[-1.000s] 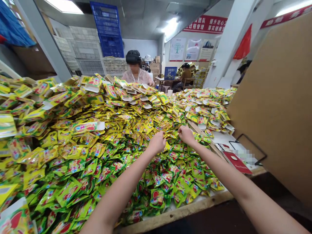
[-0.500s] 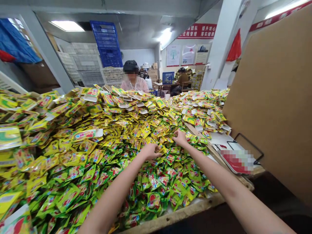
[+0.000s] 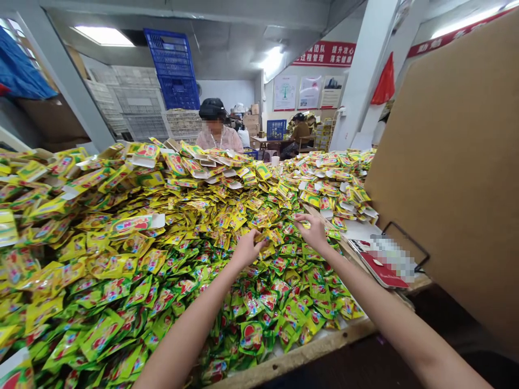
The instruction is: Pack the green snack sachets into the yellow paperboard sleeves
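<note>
A deep heap of small shiny sachets spreads over the table, with green sachets at the front and yellow sachets farther back. Just left of the heap's middle, my left hand has its thumb and fingers closed on the edge of a yellow sachet, partly hidden by the fingers. To its right, my right hand is raised slightly over the heap. Its thumb and forefinger pinch a small green-yellow sachet, of which only a bit shows.
Open yellow cartons are piled along the back and left. At right are a red-and-white booklet, a black wire stand and a tall cardboard sheet. A wooden table edge runs in front. A co-worker sits opposite.
My right hand has lifted and shifted slightly right, with a small sachet at its fingertips. My left hand has moved up a little, its fingers turned upward. The view has shifted slightly.
</note>
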A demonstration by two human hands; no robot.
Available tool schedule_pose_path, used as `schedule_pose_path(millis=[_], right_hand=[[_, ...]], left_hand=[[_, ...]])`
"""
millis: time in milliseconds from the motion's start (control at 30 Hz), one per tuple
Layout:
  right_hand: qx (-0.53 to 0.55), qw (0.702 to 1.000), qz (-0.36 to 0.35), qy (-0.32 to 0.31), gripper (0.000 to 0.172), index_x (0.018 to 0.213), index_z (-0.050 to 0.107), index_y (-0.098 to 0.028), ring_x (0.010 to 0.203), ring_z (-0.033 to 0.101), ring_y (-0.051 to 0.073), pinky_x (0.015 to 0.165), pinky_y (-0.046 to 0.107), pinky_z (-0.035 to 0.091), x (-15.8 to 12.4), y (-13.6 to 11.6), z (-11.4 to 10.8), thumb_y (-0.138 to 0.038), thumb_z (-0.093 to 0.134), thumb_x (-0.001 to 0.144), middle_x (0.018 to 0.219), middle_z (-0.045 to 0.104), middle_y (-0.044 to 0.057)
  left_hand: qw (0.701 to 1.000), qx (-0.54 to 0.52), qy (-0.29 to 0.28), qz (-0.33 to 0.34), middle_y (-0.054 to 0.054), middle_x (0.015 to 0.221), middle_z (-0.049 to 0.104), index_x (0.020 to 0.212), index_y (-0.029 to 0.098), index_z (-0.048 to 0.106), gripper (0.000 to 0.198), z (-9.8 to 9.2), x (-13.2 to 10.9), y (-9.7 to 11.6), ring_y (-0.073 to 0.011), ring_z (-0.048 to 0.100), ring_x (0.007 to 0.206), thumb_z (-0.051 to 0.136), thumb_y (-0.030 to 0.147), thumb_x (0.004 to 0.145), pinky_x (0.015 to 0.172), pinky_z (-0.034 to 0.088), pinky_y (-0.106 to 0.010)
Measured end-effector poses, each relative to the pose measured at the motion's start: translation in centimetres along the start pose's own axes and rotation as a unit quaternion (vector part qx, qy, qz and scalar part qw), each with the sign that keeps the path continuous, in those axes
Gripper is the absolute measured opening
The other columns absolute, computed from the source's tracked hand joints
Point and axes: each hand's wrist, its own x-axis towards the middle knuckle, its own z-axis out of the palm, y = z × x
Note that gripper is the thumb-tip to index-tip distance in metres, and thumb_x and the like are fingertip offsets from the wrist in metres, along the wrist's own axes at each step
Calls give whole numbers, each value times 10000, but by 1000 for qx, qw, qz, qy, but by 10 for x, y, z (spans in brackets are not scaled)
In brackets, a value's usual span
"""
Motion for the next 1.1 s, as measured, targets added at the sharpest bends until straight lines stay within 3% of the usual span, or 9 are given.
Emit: schedule_pose_path(millis=[133, 233, 300, 400, 500, 567, 833, 1000, 1100], right_hand=[[50, 988, -145, -15, 118, 751, 694, -241, 1011, 630, 240, 937, 448, 459, -28, -42, 5, -228, 584, 792, 939, 727, 62], [100, 949, -298, -35, 177, 765, 704, -281, 967, 650, 216, 907, 437, 482, -48, -71, 15, -162, 575, 786, 864, 734, 32], [160, 931, -325, -43, 184, 820, 710, -275, 991, 640, 217, 908, 424, 485, -59, -86, 19, -149, 584, 775, 895, 724, 47], [305, 940, -126, -87, 302, 1047, 672, -246, 1053, 611, 242, 901, 418, 493, -68, -101, 19, -248, 649, 745, 1095, 671, 90], [428, 869, 113, -220, 371, 1059, 669, -214, 907, 656, 225, 739, 374, 554, -71, -110, 22, -402, 662, 739, 1038, 692, 84], [466, 823, 183, -268, 341, 915, 703, -184, 783, 662, 194, 658, 333, 557, -72, -116, 29, -448, 693, 700, 871, 718, 54], [545, 765, 313, -141, 378, 702, 640, -185, 594, 604, 116, 556, 225, 498, -87, -138, 62, -449, 823, 503, 669, 666, -18], [455, 832, 280, -150, 357, 624, 636, -183, 561, 584, 144, 533, 249, 490, -93, -135, 60, -458, 823, 493, 579, 641, -7], [419, 848, 264, -188, 372, 664, 665, -173, 577, 598, 169, 522, 263, 484, -91, -125, 56, -487, 800, 516, 623, 672, 30]], left_hand=[[983, -184, -4, -11, -84, 896, 654, 906, 159, 565, 350, -14, -27, 10, -186, 636, 821, 432, 482, 876, 724, 526, -328], [959, -282, 14, -11, -74, 884, 653, 891, 172, 543, 415, -18, -47, 15, -168, 638, 777, 510, 576, 798, 680, 529, -300], [946, -320, 48, -11, -34, 848, 633, 860, 186, 508, 449, -21, -58, 15, -140, 618, 738, 592, 604, 720, 643, 515, -259], [934, -345, 89, -6, 17, 787, 592, 808, 193, 476, 461, -28, -74, 13, -105, 575, 685, 665, 585, 658, 608, 485, -212], [936, -339, 94, 13, 26, 749, 581, 778, 180, 502, 421, -35, -87, 10, -99, 547, 664, 710, 520, 644, 614, 471, -210], [936, -339, 98, 9, 27, 726, 578, 760, 172, 513, 392, -38, -92, 7, -96, 539, 655, 726, 478, 642, 626, 466, -210], [921, -352, 156, -52, 44, 712, 522, 756, 196, 448, 356, -32, -94, -5, -94, 509, 633, 658, 472, 674, 611, 430, -213], [958, -237, 159, -39, 39, 672, 479, 700, 198, 451, 264, -28, -104, -12, -112, 463, 632, 598, 414, 739, 619, 408, -230], [998, 1, 61, 31, 6, 737, 526, 739, 200, 496, 217, -67, -103, -13, -146, 494, 705, 525, 400, 815, 688, 426, -270]])
